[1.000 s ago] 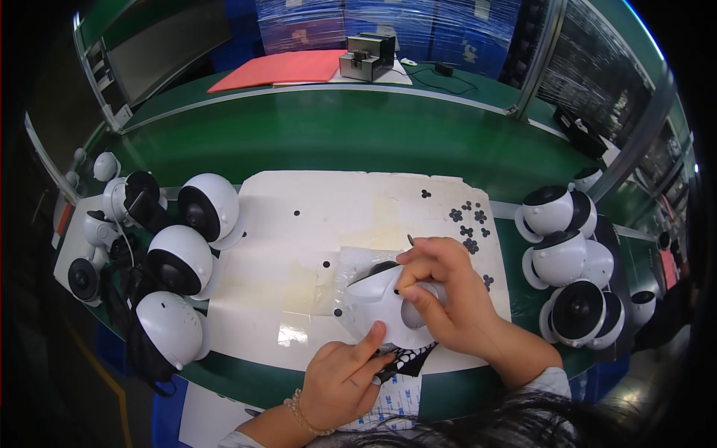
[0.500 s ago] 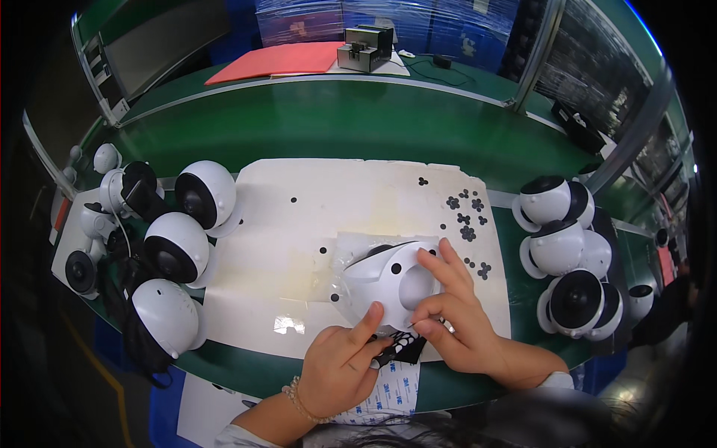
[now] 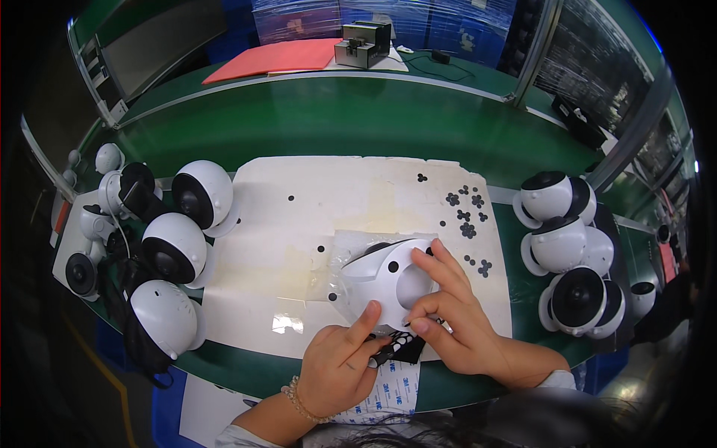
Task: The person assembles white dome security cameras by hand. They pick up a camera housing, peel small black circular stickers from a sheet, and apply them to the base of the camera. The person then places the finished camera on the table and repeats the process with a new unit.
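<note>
A white curved plastic housing with a round opening lies on a clear plastic bag in front of me. Black round pads sit on its face. My left hand rests its outstretched index fingertip on the housing's lower edge. Its other fingers are closed on a black sheet with round white holes. Thumb and index finger of my right hand pinch a small black pad, seen nearly edge-on, by the lower rim; another finger touches the housing's upper right.
White-and-black ball-shaped cameras stand in groups at left and right. Loose black pads dot the pale board. White backing paper with blue print hangs at the near edge. A metal-and-black device stands on the far shelf.
Both hands and the housing hold nearly the same pose. My right fingertips have shifted very slightly at the housing's lower rim; the whole view has moved a little.
</note>
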### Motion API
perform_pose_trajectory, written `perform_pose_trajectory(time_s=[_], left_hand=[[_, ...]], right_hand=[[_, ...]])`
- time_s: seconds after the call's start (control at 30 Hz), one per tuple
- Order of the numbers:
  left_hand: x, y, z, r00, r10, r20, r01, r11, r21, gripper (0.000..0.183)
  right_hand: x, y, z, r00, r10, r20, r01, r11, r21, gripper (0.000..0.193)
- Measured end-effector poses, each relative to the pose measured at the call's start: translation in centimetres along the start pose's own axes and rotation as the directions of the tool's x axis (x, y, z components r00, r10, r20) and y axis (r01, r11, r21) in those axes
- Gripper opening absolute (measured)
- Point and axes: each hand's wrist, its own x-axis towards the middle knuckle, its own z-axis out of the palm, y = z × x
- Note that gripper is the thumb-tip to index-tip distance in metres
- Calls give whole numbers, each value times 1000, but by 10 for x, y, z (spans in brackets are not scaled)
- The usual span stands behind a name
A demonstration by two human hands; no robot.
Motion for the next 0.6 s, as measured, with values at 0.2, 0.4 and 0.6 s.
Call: perform_pose_trajectory(time_s=[0.2, 0.4, 0.6], left_hand=[[0, 0, 0, 1000, -13, 6, 13, 1000, -2, 32], [-1, -1, 0, 1000, -10, 9, 10, 1000, -23, 33], [-4, 0, 6, 1000, -2, -20, 1, 999, -43, 35]], right_hand=[[-2, 0, 3, 994, -105, -44, 94, 977, -191, 7], [-21, 3, 2, 918, -393, -51, 240, 654, -718, 23], [-13, -9, 1, 972, -226, -62, 204, 946, -250, 22]])
